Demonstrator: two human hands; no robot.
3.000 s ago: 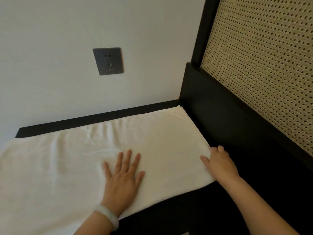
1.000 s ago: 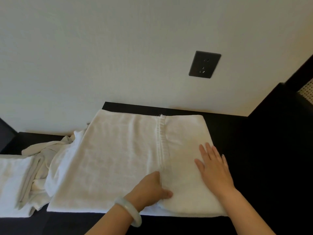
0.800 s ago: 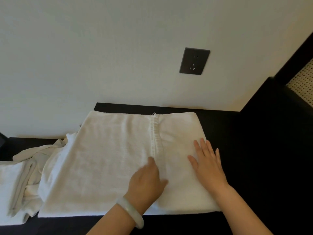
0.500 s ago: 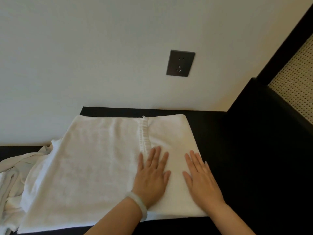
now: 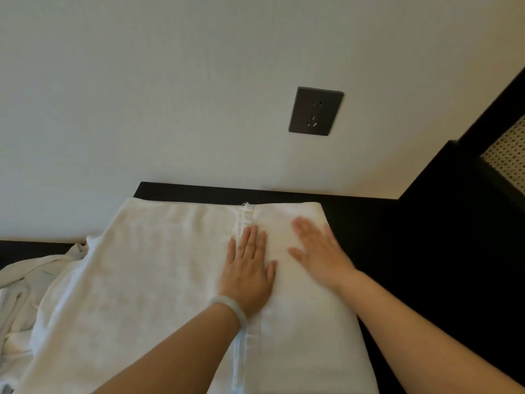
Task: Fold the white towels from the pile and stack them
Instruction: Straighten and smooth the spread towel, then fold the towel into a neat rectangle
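White towel (image 5: 159, 280): folded, flat on the dark tabletop (image 5: 397, 251). Its far edge is near the pale wall (image 5: 142, 81); its near edge leaves the frame at 6 o'clock.
Hem (image 5: 245, 217): raised seam band on the top layer, running from 12 to 6 o'clock. A lower layer shows to its right.
Left hand (image 5: 250, 268): palm down, fingers straight and slightly spread, pressing flat on the towel and gripping nothing. Fingertips point to 12 o'clock. The hand lies across the hem.
Right hand (image 5: 318, 251): at 3 o'clock of the left hand, just beside it and apart from it. It is palm down with fingers extended, flat on the towel near its right edge, and holds nothing. Outline is blurred.
Bracelet (image 5: 227, 305): pale translucent ring on the left wrist.
Towel pile (image 5: 25, 280): crumpled white cloth at 9 o'clock of the flat towel, touching its left edge and cut by the frame.
Socket (image 5: 316, 111): dark grey plate on the wall, at 12 o'clock of the right hand, well apart.
Cane panel (image 5: 508, 155): light weave in a black frame, at 3 o'clock, partly out of view.
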